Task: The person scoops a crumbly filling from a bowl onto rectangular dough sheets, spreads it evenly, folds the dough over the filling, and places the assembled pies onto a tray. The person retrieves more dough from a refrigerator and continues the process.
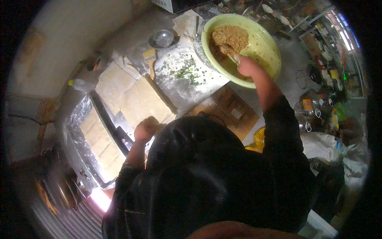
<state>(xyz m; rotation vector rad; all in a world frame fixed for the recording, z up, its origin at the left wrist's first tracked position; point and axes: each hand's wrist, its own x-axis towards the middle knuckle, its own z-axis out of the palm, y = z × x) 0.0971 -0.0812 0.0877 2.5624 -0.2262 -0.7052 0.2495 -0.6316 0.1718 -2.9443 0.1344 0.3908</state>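
My right hand (247, 67) reaches into a wide pale-green basin (267, 40) and is closed around the handle of a spoon (234, 59). The spoon's bowl carries a clump of brown minced filling, next to a larger mound of the same filling (230, 35) on the basin's far side. My left hand (146, 128) is curled at the near edge of stacked flat pale dough sheets (139, 97); what its fingers hold, if anything, I cannot make out. Beyond the sheets, a wooden-handled brush (150, 59) lies by a floured patch with chopped greens (187, 71).
A foil-lined tray (73, 123) with more pale sheets (99, 137) stands at left, a clear bottle (81, 85) behind it. A small metal bowl (163, 38) sits at the back. Cardboard (229, 107) lies below the basin. Plastic jugs (312, 104) and bags crowd the right.
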